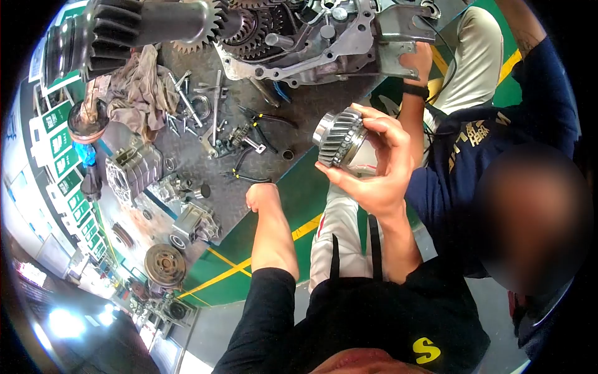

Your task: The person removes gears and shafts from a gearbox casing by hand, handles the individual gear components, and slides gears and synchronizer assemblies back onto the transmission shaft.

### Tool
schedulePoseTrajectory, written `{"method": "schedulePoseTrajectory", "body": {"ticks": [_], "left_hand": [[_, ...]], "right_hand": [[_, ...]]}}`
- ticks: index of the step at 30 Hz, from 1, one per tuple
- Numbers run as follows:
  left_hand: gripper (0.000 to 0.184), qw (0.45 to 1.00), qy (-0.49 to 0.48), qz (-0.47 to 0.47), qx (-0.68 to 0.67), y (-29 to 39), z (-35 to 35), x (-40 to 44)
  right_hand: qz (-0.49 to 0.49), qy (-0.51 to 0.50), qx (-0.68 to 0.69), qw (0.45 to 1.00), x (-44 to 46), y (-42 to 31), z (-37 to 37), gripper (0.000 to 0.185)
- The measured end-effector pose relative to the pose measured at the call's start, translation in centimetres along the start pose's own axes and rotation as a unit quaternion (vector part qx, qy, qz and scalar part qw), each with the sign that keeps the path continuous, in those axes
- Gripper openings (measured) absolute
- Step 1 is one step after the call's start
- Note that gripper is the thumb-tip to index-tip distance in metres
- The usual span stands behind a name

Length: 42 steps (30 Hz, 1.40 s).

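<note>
A steel helical gear (341, 138) with a smooth collar is held up in front of me, beside the bench edge. My right hand (387, 165) grips it from the right, thumb below and fingers above. My left hand (261, 196) rests as a loose fist at the bench's edge, with no object visible in it. Just beyond that fist lie yellow-and-black handled pliers (240, 173). A second pair of pliers (265, 117) and a small toothed shaft part (240, 136) lie farther in.
A large gearbox housing (349, 47) with gears stands at the back; a co-worker's hand (418, 62) touches its right side. A big geared shaft (149, 23) looms at upper left. On the bench (205, 59) are a rag (142, 90), bolts, and a cast housing (132, 167).
</note>
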<state>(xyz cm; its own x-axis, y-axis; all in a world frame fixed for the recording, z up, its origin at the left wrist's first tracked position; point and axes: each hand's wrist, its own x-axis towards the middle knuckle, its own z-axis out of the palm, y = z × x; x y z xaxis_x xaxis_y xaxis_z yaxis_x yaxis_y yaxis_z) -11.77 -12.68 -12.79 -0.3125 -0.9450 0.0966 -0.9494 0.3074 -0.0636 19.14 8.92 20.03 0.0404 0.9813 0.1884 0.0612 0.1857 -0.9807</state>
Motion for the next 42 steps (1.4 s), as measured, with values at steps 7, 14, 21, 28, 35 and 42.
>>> {"method": "schedulePoseTrajectory", "body": {"ticks": [7, 14, 21, 28, 35, 42], "left_hand": [[0.045, 0.994, -0.069, -0.017, -0.081, -1.5, -6.3, -3.6], [0.044, 0.985, -0.082, -0.034, -0.146, -2.1, -8.6, -5.5], [0.042, 0.99, -0.056, -0.028, -0.127, -2.5, -9.9, -6.2], [0.046, 0.975, -0.01, -0.086, -0.203, -1.6, -8.1, -5.8], [0.046, 0.963, -0.061, -0.102, -0.241, -1.9, -10.0, -6.0], [0.044, 0.965, -0.063, -0.076, -0.243, -1.4, -6.8, -4.1]], "right_hand": [[-0.017, -0.018, -0.007, 1.0, 0.3, -0.2, 0.2, 0.072], [0.019, -0.062, 0.107, 0.992, 0.1, 0.5, 0.8, 0.079], [0.051, -0.054, 0.16, 0.984, -0.7, 1.7, 1.3, 0.081], [0.108, -0.03, 0.181, 0.977, -1.1, 1.5, 1.2, 0.077], [0.158, -0.03, 0.176, 0.971, -2.0, 1.9, 0.2, 0.072], [0.262, -0.017, 0.183, 0.948, -3.8, 3.7, -0.9, 0.073]]}}
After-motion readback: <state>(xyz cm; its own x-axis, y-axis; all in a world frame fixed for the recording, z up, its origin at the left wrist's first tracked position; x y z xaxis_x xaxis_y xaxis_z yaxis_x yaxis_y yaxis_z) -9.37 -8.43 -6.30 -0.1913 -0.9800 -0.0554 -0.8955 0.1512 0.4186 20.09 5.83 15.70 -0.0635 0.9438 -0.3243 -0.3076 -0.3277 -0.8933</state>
